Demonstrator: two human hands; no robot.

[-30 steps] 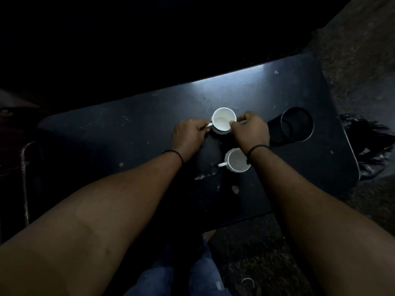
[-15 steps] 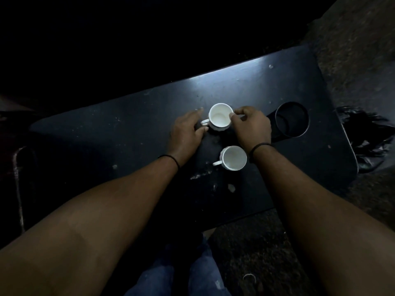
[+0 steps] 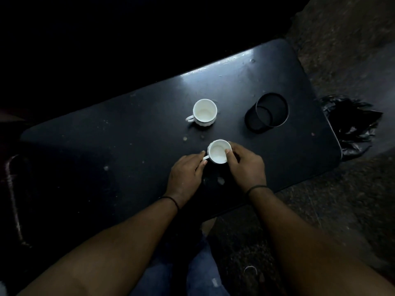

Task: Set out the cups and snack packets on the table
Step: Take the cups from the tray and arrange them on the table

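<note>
Two small white cups stand on a dark table (image 3: 132,133). The far cup (image 3: 204,112) sits alone near the middle, its handle pointing left, with no hand on it. The near cup (image 3: 218,153) stands closer to me. My left hand (image 3: 187,173) pinches its handle from the left. My right hand (image 3: 245,165) grips its rim and right side, thumb over the edge. Both cups look empty. No snack packets are visible.
A black cylindrical mesh holder (image 3: 267,113) lies tilted on the table's right part. A crumpled black plastic bag (image 3: 350,124) hangs past the right edge. A metal chair frame (image 3: 12,199) is at the far left. Dark ground lies beyond.
Both hands have let go of the far cup and moved back to the near cup, now holding it by handle and rim. The view has shifted.
</note>
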